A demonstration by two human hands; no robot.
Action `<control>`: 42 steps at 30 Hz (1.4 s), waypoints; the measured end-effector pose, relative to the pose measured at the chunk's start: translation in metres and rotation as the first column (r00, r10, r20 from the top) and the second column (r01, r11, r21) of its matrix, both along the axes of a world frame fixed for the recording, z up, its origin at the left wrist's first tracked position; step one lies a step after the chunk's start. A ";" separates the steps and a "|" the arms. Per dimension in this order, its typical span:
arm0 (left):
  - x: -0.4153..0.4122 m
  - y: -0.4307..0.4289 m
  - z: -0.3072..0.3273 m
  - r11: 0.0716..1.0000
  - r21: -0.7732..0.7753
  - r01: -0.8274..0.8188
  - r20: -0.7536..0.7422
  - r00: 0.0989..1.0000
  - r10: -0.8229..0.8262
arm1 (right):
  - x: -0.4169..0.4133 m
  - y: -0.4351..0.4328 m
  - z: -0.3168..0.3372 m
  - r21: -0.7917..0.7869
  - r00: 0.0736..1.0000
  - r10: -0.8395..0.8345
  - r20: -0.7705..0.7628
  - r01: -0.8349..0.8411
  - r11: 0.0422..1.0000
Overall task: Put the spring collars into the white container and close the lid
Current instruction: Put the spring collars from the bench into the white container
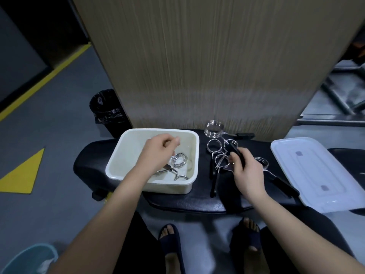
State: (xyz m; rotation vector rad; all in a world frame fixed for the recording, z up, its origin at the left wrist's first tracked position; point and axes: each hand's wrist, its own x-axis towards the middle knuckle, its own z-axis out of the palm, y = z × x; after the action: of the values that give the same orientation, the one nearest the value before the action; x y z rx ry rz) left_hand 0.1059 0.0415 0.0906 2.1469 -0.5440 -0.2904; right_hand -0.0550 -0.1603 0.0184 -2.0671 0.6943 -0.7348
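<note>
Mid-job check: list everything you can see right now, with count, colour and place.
white container: one, white, open, on the bench's left part
spring collars in container: at least one, chrome with black grips; exact count unclear
spring collars on bench: several, chrome with black grips, tangled cluster right of the container
lid: one, white, lying off the container at the bench's right end
bench: one, black padded
bin: one, black bag liner, floor behind bench
basin: one, teal, bottom-left corner
left hand: above the container, fingers loosely curled, empty
right hand: gripping a collar's black handle in the cluster
feet: two, dark slippers
</note>
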 end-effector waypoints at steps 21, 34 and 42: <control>-0.013 0.007 0.049 0.993 -0.111 0.049 0.085 0.996 -0.040 | 0.004 -0.003 -0.028 0.237 0.932 0.084 -0.353 0.002 0.972; 0.053 0.057 -0.030 0.516 0.831 0.209 0.107 0.849 -0.517 | 0.039 0.024 -0.078 0.142 0.810 0.128 -0.573 -0.056 0.988; 0.077 0.051 -0.070 0.398 0.802 0.445 -0.237 0.849 -0.472 | 0.031 0.029 -0.095 0.087 0.873 -0.002 -0.487 0.051 0.995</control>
State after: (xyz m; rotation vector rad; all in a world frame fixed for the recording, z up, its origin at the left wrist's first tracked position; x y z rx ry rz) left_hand 0.1829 0.0924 0.0211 2.8867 -1.2265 -1.0245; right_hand -0.0244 -0.1310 -0.0769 -2.1707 1.0155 -0.1750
